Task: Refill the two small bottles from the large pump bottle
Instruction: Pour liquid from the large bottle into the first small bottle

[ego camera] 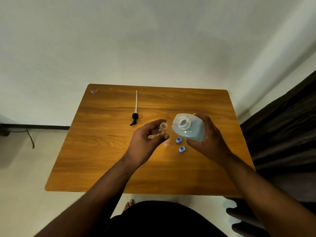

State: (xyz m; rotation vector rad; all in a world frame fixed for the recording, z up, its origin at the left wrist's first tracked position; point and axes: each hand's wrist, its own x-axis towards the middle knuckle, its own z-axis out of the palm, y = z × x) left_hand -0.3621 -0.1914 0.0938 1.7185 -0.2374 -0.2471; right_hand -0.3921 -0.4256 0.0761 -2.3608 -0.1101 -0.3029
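My left hand [147, 139] holds a small clear bottle [162, 127] with its open threaded neck up, above the wooden table [102, 142]. My right hand [209, 137] grips the large bottle [189, 130], clear with pale blue liquid, its open neck tilted toward the small bottle and close beside it. The pump head [135, 117], black with a long white tube, lies on the table at the back left. Two small blue caps [178, 140] [182, 149] lie between my hands. A second small clear bottle [166, 143] shows faintly just below my left fingers.
The table stands against a pale wall. A dark curtain [282, 134] hangs at the right edge. A small sticker [94, 91] sits at the table's far left corner. A cable [30, 137] runs along the floor at left.
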